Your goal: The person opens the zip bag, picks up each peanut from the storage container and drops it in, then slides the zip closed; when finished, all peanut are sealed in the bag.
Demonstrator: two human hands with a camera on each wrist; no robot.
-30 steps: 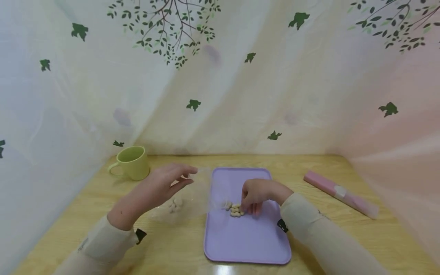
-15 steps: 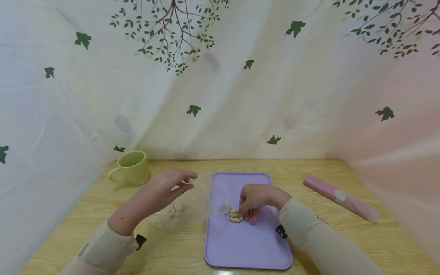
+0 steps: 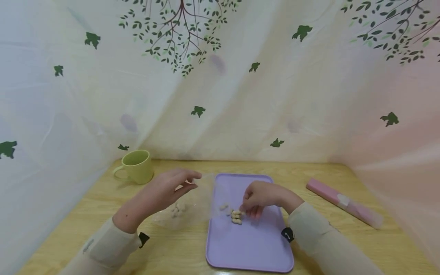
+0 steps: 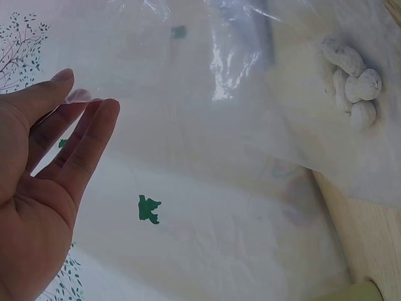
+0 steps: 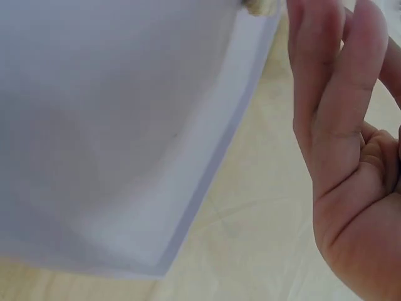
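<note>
My left hand [image 3: 172, 187] pinches the edge of a clear plastic bag [image 3: 199, 200] between thumb and fingers, holding it up. Several peanuts [image 4: 354, 81] lie inside the bag, and its open side reaches over the left edge of a purple tray [image 3: 251, 248]. A small pile of peanuts [image 3: 236, 217] sits on the tray, with another peanut [image 3: 224, 207] just left of it. Close over the pile's right side is my right hand [image 3: 262, 196], thumb and fingers bent downward. Its fingertips run out of the right wrist view, so I cannot tell whether they pinch a peanut.
A yellow-green mug [image 3: 137, 167] stands at the back left of the wooden table [image 3: 172, 252]. To the right of the tray lies a pink roll [image 3: 343, 202] with a pale band. A pale curtain [image 3: 233, 126] with leaf prints hangs behind and at both sides.
My right hand dipped to the pile and has now lifted a little from it. My left hand keeps its pinch on the bag. The head view has shifted slightly.
</note>
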